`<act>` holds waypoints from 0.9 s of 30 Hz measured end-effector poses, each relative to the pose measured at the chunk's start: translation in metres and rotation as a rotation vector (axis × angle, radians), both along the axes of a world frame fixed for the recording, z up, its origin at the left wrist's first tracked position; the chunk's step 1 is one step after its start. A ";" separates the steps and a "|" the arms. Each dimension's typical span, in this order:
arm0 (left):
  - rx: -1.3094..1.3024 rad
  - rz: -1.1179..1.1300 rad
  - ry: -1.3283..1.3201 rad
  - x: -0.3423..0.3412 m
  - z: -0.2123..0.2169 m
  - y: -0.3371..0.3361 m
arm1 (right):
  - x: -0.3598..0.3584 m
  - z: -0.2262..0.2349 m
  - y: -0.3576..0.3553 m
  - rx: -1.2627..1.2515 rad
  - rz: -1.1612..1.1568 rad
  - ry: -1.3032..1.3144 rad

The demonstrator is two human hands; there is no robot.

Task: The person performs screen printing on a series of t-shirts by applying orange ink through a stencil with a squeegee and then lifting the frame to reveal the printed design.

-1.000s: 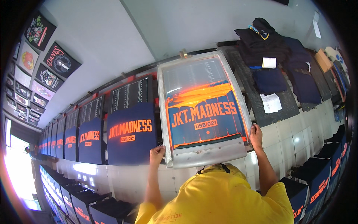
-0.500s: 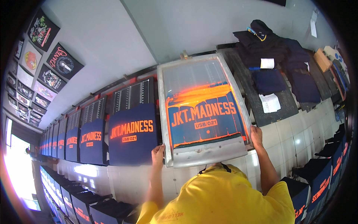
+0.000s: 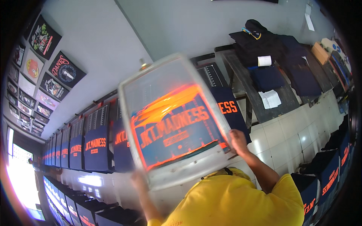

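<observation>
A screen-printing frame (image 3: 158,88) with a pale metal rim is held tilted in the air, its mesh smeared with wet orange ink around a lettering stencil. A grey metal plate (image 3: 184,170) with bolts spans its near end. My right hand (image 3: 238,142) is closed on the near right corner. At the near left corner my left hand (image 3: 139,180) is blurred but appears to grip the rim. Partly behind the frame, on the right, a navy fabric piece (image 3: 234,118) with orange lettering lies on a board. Another printed navy piece (image 3: 122,156) shows on the left.
A row of boards with printed navy pieces (image 3: 96,150) runs off left. Dark folded fabric (image 3: 267,81) and papers (image 3: 270,100) lie on a black table at right. More printed pieces (image 3: 328,180) stand behind me at lower right. Printed samples (image 3: 66,67) hang on the left wall.
The frame has come up off its board, shifted left and tilted, with both hands moving along. The printed navy piece beneath has come into view at its right.
</observation>
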State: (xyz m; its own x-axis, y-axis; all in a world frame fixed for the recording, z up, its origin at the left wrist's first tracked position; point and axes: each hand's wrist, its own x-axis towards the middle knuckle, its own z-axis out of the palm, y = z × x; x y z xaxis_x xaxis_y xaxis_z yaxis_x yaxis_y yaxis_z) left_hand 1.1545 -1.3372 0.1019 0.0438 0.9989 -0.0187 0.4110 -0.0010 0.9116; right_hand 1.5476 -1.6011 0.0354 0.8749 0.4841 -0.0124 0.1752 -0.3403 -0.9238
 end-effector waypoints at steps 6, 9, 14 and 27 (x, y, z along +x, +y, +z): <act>-0.013 0.230 0.024 -0.108 0.042 -0.037 | -0.094 0.018 0.067 0.049 0.289 0.148; 0.028 0.335 0.044 -0.172 0.033 -0.061 | -0.134 0.022 0.092 0.076 0.393 0.104; 0.045 0.534 -0.007 -0.275 -0.011 -0.099 | -0.177 0.021 0.116 0.079 0.550 0.125; -0.006 0.457 -0.116 -0.260 -0.008 -0.106 | -0.169 0.051 0.098 0.022 0.487 0.053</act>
State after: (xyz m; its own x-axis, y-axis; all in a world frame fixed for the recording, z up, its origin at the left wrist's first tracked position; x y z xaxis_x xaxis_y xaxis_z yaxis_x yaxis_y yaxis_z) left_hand 0.8947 -1.4430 0.0942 -0.3987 0.9160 -0.0453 0.2631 0.1616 0.9512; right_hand 1.3788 -1.5026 0.0867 0.5456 0.8372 -0.0359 0.2614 -0.2108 -0.9419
